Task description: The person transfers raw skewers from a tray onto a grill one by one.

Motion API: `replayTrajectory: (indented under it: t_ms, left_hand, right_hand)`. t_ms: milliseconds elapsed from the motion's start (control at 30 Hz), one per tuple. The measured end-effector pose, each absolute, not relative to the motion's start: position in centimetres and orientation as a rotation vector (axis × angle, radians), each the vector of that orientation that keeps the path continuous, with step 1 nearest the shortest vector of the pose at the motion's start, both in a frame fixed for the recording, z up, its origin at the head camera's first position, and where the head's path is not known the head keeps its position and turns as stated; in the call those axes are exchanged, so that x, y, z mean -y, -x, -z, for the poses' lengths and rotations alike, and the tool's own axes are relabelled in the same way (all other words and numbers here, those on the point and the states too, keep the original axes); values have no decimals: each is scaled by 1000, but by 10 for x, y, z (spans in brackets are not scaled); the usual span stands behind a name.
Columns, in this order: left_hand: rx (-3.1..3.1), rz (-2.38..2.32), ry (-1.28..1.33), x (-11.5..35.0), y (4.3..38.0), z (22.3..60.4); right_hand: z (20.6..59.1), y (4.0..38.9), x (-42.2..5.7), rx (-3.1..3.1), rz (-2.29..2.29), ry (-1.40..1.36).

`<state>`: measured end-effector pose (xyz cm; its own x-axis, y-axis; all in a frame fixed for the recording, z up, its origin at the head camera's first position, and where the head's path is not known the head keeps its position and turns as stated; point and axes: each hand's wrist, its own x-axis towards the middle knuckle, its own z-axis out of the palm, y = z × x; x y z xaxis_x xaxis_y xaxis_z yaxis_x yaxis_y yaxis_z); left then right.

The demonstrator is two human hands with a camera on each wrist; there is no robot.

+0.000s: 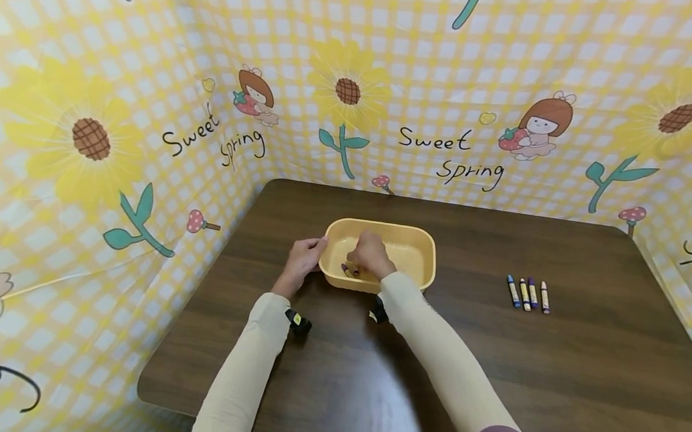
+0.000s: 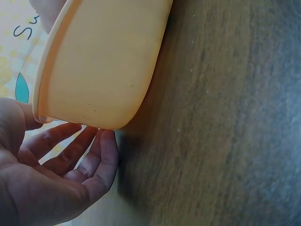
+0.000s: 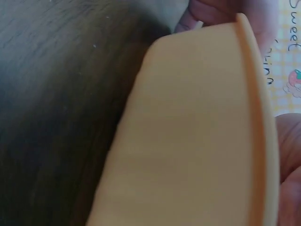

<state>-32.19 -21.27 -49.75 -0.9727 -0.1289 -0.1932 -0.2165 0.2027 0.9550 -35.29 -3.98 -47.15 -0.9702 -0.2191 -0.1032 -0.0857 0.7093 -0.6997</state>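
Note:
A shallow yellow plastic bin (image 1: 405, 257) sits on the table. At its left end my left hand (image 1: 305, 258) grips it. In the left wrist view the thumb of my left hand (image 2: 56, 174) lies at the rim and the fingers touch the outer wall. My right hand (image 1: 372, 254) reaches down inside the bin, fingers curled, close to a few crayons (image 1: 348, 271) lying on its floor. Whether the fingertips pinch a crayon is hidden. In the right wrist view the bin's wall (image 3: 188, 127) covers most of my right hand (image 3: 289, 165).
Several crayons lie apart from the bin on the right of the table, among them a blue crayon (image 1: 513, 291), a purple crayon (image 1: 532, 293) and a pale pink-tipped crayon (image 1: 545, 297). A yellow checked cloth (image 1: 432, 104) hangs behind the brown table (image 1: 467, 369) and along its left side.

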Motion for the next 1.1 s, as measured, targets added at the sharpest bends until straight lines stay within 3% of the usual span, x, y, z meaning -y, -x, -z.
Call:
replayTrajectory:
  t_ms: [767, 1100]
  left_hand:
    - [-2401, -1872, 351, 210, 322, 500]
    - [-2371, -1887, 356, 214, 324, 499]
  right_hand:
    - [483, 345, 44, -2895, 960, 266]
    - [461, 348, 17, -2881, 993, 282]
